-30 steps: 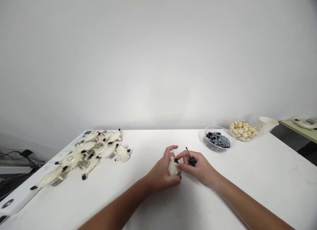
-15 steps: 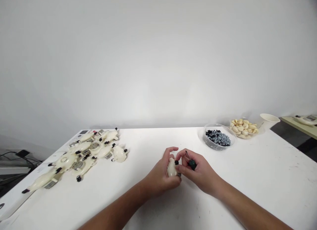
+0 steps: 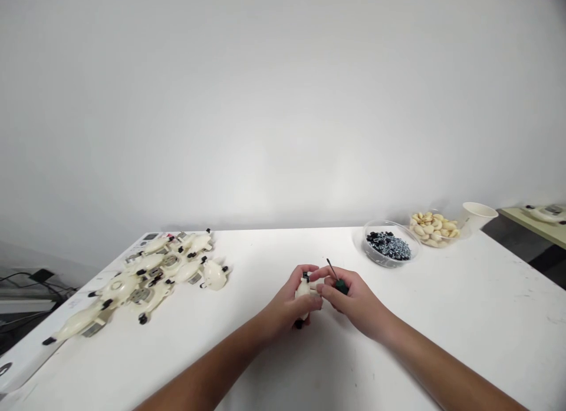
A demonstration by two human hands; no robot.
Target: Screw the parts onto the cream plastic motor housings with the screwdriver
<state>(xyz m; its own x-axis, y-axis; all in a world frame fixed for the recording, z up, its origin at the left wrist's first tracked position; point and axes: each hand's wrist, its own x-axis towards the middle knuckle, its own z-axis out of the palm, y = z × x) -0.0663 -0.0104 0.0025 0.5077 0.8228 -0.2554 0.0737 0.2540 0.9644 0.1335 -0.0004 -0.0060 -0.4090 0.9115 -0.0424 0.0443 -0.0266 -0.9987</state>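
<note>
My left hand is wrapped round a small cream plastic piece with black ends, just above the white table. Beside it, my right hand is closed on a screwdriver with a dark green handle, its thin shaft pointing up and to the left. The right thumb and forefinger reach to the side of the cream piece. Fingers cover much of the piece, so I cannot tell whether anything small is pinched there.
Several similar cream pieces with black ends are heaped at the left. A clear round dish at the right holds black parts and silver screws. Behind it are a clear container of cream oval parts and a cream cup.
The cream piece has been turned in my left hand, so a black end now shows at top and bottom. The screwdriver shaft now leans out more freely above my right hand.
</note>
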